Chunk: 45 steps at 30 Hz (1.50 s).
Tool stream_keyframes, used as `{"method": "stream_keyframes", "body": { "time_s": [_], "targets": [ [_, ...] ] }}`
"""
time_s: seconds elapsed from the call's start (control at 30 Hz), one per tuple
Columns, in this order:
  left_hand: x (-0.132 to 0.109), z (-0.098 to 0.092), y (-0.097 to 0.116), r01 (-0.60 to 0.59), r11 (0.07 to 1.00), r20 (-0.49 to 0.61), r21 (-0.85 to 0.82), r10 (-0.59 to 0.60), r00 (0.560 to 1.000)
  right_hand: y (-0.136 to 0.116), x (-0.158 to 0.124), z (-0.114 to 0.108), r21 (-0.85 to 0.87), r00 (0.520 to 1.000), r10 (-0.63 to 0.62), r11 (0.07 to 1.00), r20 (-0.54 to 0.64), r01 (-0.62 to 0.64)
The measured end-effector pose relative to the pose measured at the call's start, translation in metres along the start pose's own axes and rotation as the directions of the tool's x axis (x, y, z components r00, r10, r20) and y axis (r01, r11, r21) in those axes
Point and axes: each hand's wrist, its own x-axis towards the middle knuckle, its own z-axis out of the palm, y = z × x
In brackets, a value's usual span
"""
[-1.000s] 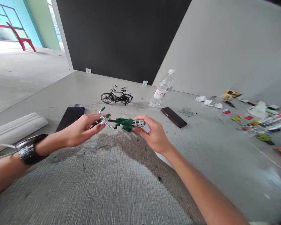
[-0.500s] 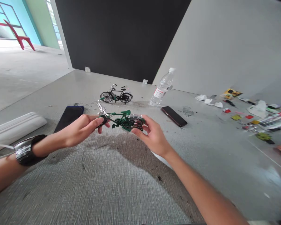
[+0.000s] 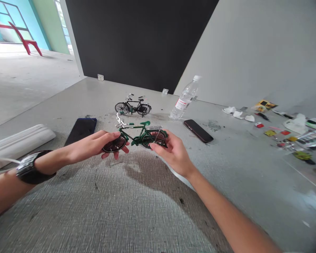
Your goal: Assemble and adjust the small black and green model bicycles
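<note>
A green model bicycle (image 3: 140, 134) with silver handlebars and a silver rear rack is held upright above the tabletop, its front wheel to the left. My left hand (image 3: 101, 142) is closed on the front wheel, thumb near the fork, with some fingertips showing below. At the other end, my right hand (image 3: 175, 151) grips the rear wheel between thumb and fingers. Just behind stands a black model bicycle (image 3: 133, 107), also facing left, with a green pedal area.
A plastic water bottle (image 3: 184, 98) stands behind a dark phone (image 3: 198, 130) at right. Another dark phone (image 3: 81, 129) lies left, near a white elongated object (image 3: 18, 144). Scraps and small parts (image 3: 271, 131) litter the far right. A black panel (image 3: 139, 42) rises behind.
The green model bicycle has turned from tilted to upright, so its front wheel now shows fully side-on. Both hands keep hold of it, and the whole view has shifted slightly.
</note>
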Motion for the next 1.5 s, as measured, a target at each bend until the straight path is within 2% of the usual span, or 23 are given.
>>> {"method": "stream_keyframes", "body": {
  "time_s": [0.13,0.27,0.43,0.57,0.73,0.93,1.23,1.37,1.5],
  "targets": [
    [0.000,0.000,-0.001,0.024,1.000,0.017,0.010,-0.024,1.000,0.001,0.002,0.000,0.000,1.000,0.003,1.000,-0.014,-0.003],
    [0.000,0.000,0.001,0.045,0.998,-0.022,0.045,-0.044,0.999,0.003,0.003,-0.001,-0.017,1.000,0.010,1.000,-0.014,-0.010],
    [0.002,0.001,0.005,0.031,0.998,-0.059,0.054,-0.028,0.998,0.006,0.003,-0.003,-0.022,0.998,0.031,0.999,-0.054,-0.032],
    [0.005,0.001,-0.001,0.011,0.999,-0.081,0.045,-0.007,0.997,0.008,0.003,-0.006,-0.030,0.996,0.026,0.999,-0.086,-0.029],
    [0.006,0.003,-0.010,-0.004,0.977,-0.196,0.214,0.046,0.980,0.011,0.004,-0.011,-0.030,0.993,-0.006,1.000,-0.118,0.003],
    [0.001,0.013,-0.016,-0.048,0.986,-0.336,0.159,0.100,0.937,0.012,0.004,-0.011,0.002,0.991,-0.022,1.000,-0.130,0.023],
    [-0.004,0.014,-0.017,-0.084,0.986,-0.277,0.142,0.121,0.953,0.013,0.004,-0.012,-0.023,0.992,-0.015,1.000,-0.126,0.012],
    [-0.006,0.013,-0.015,-0.056,0.982,-0.267,0.180,0.104,0.958,0.014,0.004,-0.012,-0.038,0.994,-0.006,0.999,-0.111,0.001],
    [-0.006,0.013,-0.014,-0.054,0.987,-0.255,0.150,0.092,0.963,0.012,0.005,-0.011,-0.039,0.994,-0.007,0.999,-0.112,0.002]
  ]
}}
